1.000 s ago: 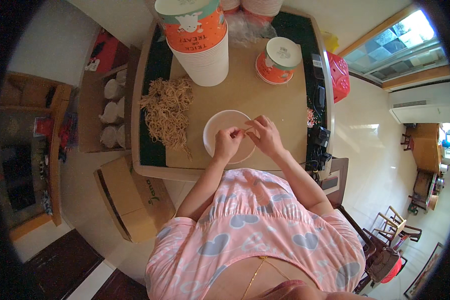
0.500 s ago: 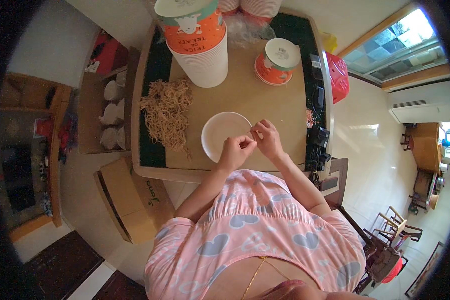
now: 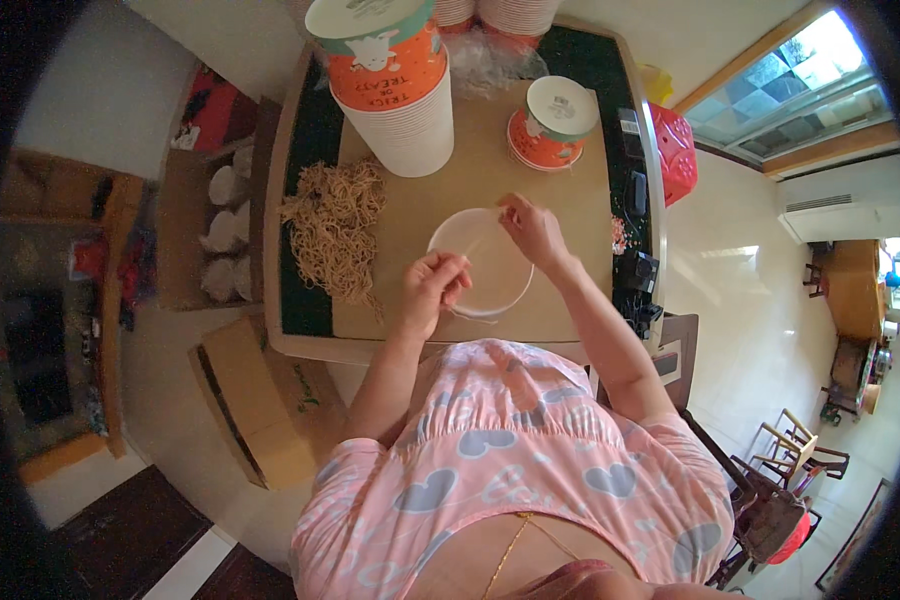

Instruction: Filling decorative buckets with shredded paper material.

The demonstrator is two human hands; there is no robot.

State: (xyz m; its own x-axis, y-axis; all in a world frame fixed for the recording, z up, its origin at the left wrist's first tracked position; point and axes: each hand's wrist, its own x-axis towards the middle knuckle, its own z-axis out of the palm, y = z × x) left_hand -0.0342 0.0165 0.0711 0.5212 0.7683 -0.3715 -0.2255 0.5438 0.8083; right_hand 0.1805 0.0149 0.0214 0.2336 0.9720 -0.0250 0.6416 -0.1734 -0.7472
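Cord is the weak point: a thin pale string (image 3: 475, 262) runs between your hands across the mouth of the white paper bucket (image 3: 482, 262), which sits on the brown tabletop (image 3: 470, 170) near its front edge. Your left hand (image 3: 432, 287) is pinched shut on one end at the bucket's near rim; your right hand (image 3: 532, 228) pinches the other end at the far rim. Pull too hard and the light bucket could tip or slide off toward you, since nothing else steadies it. A slack pinch could let an end slip free. The heap of tan cords (image 3: 334, 230) lies just to your left, close enough for a loose end to snag. The tall stack of orange-and-white buckets (image 3: 390, 85) looks top-heavy if the table is jolted.
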